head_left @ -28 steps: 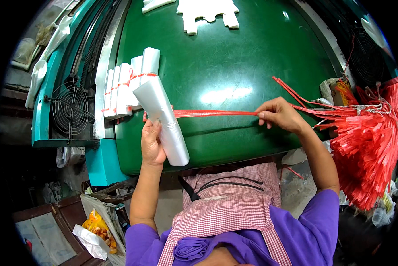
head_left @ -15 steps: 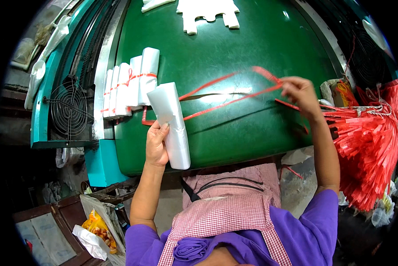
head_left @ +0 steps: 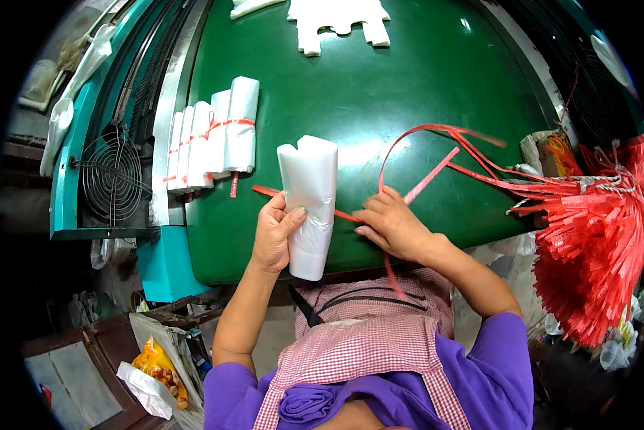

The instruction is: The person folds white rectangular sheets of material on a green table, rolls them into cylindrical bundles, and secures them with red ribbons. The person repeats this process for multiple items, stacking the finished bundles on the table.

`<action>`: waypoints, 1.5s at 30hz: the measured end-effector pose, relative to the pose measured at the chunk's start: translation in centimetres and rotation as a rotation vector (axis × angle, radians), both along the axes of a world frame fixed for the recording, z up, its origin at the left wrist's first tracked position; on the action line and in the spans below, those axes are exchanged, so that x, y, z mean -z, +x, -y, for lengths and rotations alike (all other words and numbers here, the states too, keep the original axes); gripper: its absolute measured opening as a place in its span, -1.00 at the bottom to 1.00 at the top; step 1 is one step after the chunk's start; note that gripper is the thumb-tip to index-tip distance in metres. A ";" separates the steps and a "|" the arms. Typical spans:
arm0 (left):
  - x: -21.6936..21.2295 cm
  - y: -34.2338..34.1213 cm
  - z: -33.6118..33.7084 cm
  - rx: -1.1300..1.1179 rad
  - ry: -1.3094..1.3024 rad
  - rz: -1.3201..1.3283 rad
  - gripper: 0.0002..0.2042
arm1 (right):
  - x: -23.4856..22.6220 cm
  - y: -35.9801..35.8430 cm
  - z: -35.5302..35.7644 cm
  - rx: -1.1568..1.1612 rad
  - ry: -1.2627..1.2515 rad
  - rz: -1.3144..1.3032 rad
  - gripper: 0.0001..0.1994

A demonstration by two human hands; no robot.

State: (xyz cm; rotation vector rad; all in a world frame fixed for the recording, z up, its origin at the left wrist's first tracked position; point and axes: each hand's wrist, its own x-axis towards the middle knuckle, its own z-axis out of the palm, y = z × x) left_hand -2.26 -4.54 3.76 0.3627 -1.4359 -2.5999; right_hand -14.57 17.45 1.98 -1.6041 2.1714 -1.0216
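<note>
My left hand (head_left: 274, 233) grips a folded bundle of white plastic bags (head_left: 309, 204), held upright above the near edge of the green table, thumb across its front. Just right of the bundle, my right hand (head_left: 392, 223) is closed on a red plastic strip (head_left: 381, 161). One end of red strip pokes out left of the bundle, and another part runs between the bundle and my right fingers. Further red strands trail to the right. To the left, several rolled bag bundles (head_left: 218, 132) lie side by side, bound with red strips.
A thick hank of red strips (head_left: 587, 265) hangs at the table's right edge. White cut bags (head_left: 336, 16) lie at the far end of the green table (head_left: 436, 79). A round wire fan guard (head_left: 114, 175) stands at the left on a teal machine frame (head_left: 168, 261).
My right hand has come down and left, from far right to beside the bundle, drawing the red strip with it. My left hand has shifted the bundle slightly right and turned it more upright.
</note>
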 end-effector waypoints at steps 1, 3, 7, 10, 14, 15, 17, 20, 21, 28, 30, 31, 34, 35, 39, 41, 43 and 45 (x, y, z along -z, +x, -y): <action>-0.2 0.2 0.2 -0.019 -0.004 -0.011 -0.65 | 0.2 0.1 -0.3 0.012 0.006 0.011 -0.75; -0.6 0.6 0.9 -0.055 -0.012 -0.033 -0.65 | 0.4 0.3 -0.8 0.056 -0.021 0.077 -0.84; -0.2 0.8 0.8 0.051 0.053 0.015 -0.62 | -0.2 0.5 -0.8 0.097 -0.111 0.085 -0.89; 0.2 0.4 -1.7 0.154 0.042 0.094 -0.60 | -0.3 0.9 0.3 0.050 -0.139 0.004 -0.91; 0.2 -0.9 -1.6 0.110 -0.288 0.112 -0.66 | 1.3 0.5 0.5 0.052 -0.196 -0.103 -0.93; 0.4 -1.1 -0.9 0.092 -0.429 0.120 -0.66 | 1.9 0.0 0.2 0.057 -0.202 -0.135 -0.93; 0.5 -1.1 0.2 0.050 -0.605 0.166 -0.71 | 3.0 -1.3 -1.1 0.081 -0.240 -0.235 -0.90; 0.2 -0.8 1.1 0.068 -0.616 0.173 -0.70 | 3.3 -5.7 -3.3 0.172 -0.134 -0.547 -0.90; -0.2 -0.7 1.0 0.060 -0.590 0.155 -0.70 | 3.1 -8.9 -4.2 0.193 -0.110 -0.656 -0.89; -1.4 -0.2 -0.2 0.111 -0.366 0.154 -0.66 | -3.6 -14.0 -4.2 0.563 -0.268 -0.690 -0.63; -2.0 -0.7 -1.0 0.144 -0.302 0.119 -0.66 | -3.0 -6.2 -0.7 0.298 -0.287 -0.217 -0.61; -2.4 -0.9 -1.3 0.149 -0.284 0.093 -0.66 | -3.5 -3.2 1.1 0.094 -0.223 0.217 -0.64; -2.9 -1.1 -0.8 0.134 -0.371 0.039 -0.66 | -0.2 1.6 2.1 -0.126 -0.063 0.301 -0.81; -2.9 -1.0 -0.4 0.114 -0.422 0.025 -0.67 | -0.2 2.8 1.6 -0.045 -0.185 0.411 -0.83; -1.6 -1.3 1.2 0.142 -0.767 0.166 -0.68 | -2.5 2.7 -0.7 -0.037 -0.170 0.360 -0.80; -0.7 -1.7 1.0 0.307 -0.977 0.283 -0.68 | -3.5 2.9 -0.9 -0.091 -0.196 0.327 -0.81; 0.5 -2.1 -0.4 0.503 -0.954 0.170 -0.65 | -2.8 3.4 0.2 -0.109 -0.326 0.351 -0.80; -0.1 -2.8 -2.0 0.565 -1.277 0.093 -0.63 | -1.9 2.5 0.6 -0.113 -0.086 0.798 -0.73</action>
